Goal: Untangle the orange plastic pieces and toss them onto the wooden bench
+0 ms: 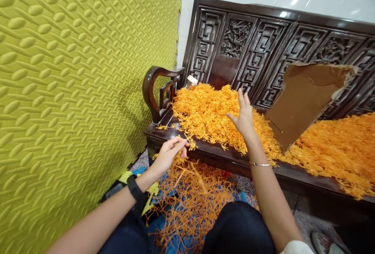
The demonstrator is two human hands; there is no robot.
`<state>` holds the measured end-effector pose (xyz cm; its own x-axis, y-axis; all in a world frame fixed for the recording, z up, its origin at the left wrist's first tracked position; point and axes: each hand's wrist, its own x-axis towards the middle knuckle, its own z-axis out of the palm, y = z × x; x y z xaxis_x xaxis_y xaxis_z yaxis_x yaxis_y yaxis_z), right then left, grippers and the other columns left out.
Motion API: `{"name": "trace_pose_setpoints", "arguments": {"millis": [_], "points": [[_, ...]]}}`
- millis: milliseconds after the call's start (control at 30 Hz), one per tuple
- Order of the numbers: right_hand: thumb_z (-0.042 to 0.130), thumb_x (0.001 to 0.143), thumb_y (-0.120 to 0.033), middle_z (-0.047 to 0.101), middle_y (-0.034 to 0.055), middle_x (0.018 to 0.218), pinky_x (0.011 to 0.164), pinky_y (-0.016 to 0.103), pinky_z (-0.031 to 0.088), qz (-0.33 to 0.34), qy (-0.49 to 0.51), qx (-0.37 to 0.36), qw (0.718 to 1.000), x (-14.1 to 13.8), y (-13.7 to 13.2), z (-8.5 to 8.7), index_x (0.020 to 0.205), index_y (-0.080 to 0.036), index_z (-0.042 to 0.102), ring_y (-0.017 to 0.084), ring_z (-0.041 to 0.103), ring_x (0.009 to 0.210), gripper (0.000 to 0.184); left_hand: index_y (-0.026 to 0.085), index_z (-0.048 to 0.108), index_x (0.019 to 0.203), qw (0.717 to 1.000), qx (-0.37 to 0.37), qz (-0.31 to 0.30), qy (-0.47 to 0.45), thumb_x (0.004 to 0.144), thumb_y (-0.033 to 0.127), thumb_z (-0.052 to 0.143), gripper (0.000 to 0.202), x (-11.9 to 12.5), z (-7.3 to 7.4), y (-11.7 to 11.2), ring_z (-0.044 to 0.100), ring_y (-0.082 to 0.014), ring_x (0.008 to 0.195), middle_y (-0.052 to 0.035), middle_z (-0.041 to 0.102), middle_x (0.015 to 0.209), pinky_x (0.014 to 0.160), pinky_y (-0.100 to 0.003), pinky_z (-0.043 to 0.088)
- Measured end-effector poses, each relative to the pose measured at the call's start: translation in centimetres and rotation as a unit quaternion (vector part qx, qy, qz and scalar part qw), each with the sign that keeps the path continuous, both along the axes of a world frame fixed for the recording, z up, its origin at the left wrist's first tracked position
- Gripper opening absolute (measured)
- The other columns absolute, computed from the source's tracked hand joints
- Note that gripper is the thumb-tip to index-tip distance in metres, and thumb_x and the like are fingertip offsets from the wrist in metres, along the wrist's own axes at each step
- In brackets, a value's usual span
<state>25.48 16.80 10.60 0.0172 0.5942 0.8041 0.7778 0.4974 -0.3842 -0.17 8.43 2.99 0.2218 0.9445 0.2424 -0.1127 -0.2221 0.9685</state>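
Note:
A thick heap of small orange plastic pieces (pixel 211 113) covers the seat of a dark carved wooden bench (pixel 222 156). My left hand (pixel 170 152) pinches a small orange piece (pixel 191 142) at the bench's front edge; a black band sits on that wrist. My right hand (pixel 243 115) hovers over the heap with fingers spread and nothing in it, a thin bangle on the wrist. Between my knees lies a tangle of orange plastic sprue frames (pixel 190 203) on a blue sheet.
A torn sheet of brown cardboard (pixel 301 102) leans against the bench back and splits the heap. More orange pieces (pixel 336 148) lie to its right. A yellow-green embossed foam panel (pixel 73 90) stands at the left. A small jar (pixel 191 81) sits by the armrest.

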Motion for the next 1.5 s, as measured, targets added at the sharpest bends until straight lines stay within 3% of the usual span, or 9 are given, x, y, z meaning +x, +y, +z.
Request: {"name": "trace_pose_setpoints", "arguments": {"millis": [100,233,500,767,900,1000,1133,1267,1500], "points": [[0.065,0.076,-0.044,0.040,0.0098,0.140,0.107,0.053,0.028,0.142,0.098,-0.174,0.970,-2.1,-1.1,-1.8,0.129,-0.025,0.046,0.029,0.036,0.130,0.059,0.016,0.059,0.078,1.000,0.004,-0.002,-0.004,0.082,0.042,0.053,0.027,-0.2,0.1,-0.1,0.053,-0.0137,0.059,0.0016,0.056,0.056,0.066,-0.027,0.042],[0.055,0.082,-0.049,0.067,0.0089,0.103,0.084,0.041,0.051,0.329,0.123,-0.384,0.854,-6.1,-4.4,-3.1,0.108,-0.022,0.063,0.022,0.064,0.091,0.039,0.016,0.060,0.078,1.000,0.024,0.014,-0.007,0.083,0.039,0.053,0.024,-0.5,0.1,0.0,0.053,-0.0131,0.060,0.0019,0.057,0.057,0.067,-0.026,0.043],[0.072,0.068,-0.038,0.064,0.0006,0.060,0.050,0.025,0.046,0.338,0.175,-0.397,0.835,-7.4,-5.9,-3.3,0.067,-0.019,0.068,0.012,0.055,0.050,0.019,0.016,0.060,0.073,0.999,0.017,-0.024,0.017,0.085,0.036,0.050,0.026,0.0,0.0,-0.3,0.045,-0.0098,0.047,0.0052,0.049,0.046,0.057,-0.024,0.037],[0.068,0.068,-0.020,0.064,0.0020,0.060,0.042,0.021,0.031,0.190,0.232,-0.119,0.946,-4.6,-6.8,0.4,0.067,-0.016,0.071,0.008,0.047,0.046,0.005,0.017,0.057,0.075,0.999,0.019,-0.046,-0.004,0.087,0.038,0.048,0.026,1.5,1.0,-1.9,0.033,-0.0080,0.043,0.0078,0.039,0.046,0.047,-0.022,0.027],[0.068,0.072,-0.018,0.065,0.0029,0.068,0.049,0.023,0.040,0.092,0.331,0.257,0.903,0.1,-5.5,3.5,0.072,-0.016,0.069,0.010,0.057,0.056,0.003,0.017,0.059,0.073,0.999,0.002,-0.042,-0.004,0.088,0.035,0.049,0.026,1.4,0.3,-2.2,0.041,-0.0098,0.047,0.0056,0.045,0.049,0.052,-0.023,0.034],[0.063,0.079,-0.025,0.067,0.0061,0.086,0.076,0.035,0.051,0.002,0.210,0.342,0.916,1.7,-2.9,3.6,0.086,-0.015,0.068,0.017,0.063,0.081,0.013,0.017,0.066,0.075,0.999,0.047,-0.023,-0.002,0.086,0.032,0.052,0.024,1.2,0.0,-1.6,0.055,-0.0148,0.071,-0.0011,0.060,0.069,0.072,-0.027,0.041],[0.057,0.081,-0.028,0.053,0.0157,0.128,0.104,0.048,0.035,-0.029,-0.047,0.132,0.990,1.8,2.5,1.1,0.121,-0.011,0.056,0.027,0.045,0.123,0.043,0.018,0.073,0.084,0.992,0.118,0.039,0.020,0.084,0.030,0.056,0.020,0.8,0.2,-0.9,0.055,-0.0179,0.087,-0.0040,0.062,0.085,0.083,-0.029,0.039],[0.057,0.077,-0.026,0.039,0.0156,0.141,0.109,0.052,0.027,0.044,-0.119,-0.091,0.988,1.5,5.1,-1.1,0.137,-0.012,0.038,0.030,0.035,0.131,0.064,0.018,0.074,0.081,0.990,0.106,0.085,0.031,0.082,0.030,0.059,0.019,0.6,0.6,-0.7,0.056,-0.0174,0.078,-0.0033,0.062,0.078,0.074,-0.028,0.040],[0.056,0.081,-0.033,0.065,0.0090,0.108,0.090,0.038,0.048,0.245,0.043,-0.210,0.945,-4.5,-2.1,-1.4,0.103,-0.018,0.064,0.020,0.062,0.098,0.028,0.016,0.069,0.069,0.990,0.067,0.113,-0.042,0.075,0.028,0.067,0.014,0.8,0.7,-0.4,0.058,-0.0172,0.076,-0.0025,0.066,0.074,0.074,-0.028,0.043]]}}
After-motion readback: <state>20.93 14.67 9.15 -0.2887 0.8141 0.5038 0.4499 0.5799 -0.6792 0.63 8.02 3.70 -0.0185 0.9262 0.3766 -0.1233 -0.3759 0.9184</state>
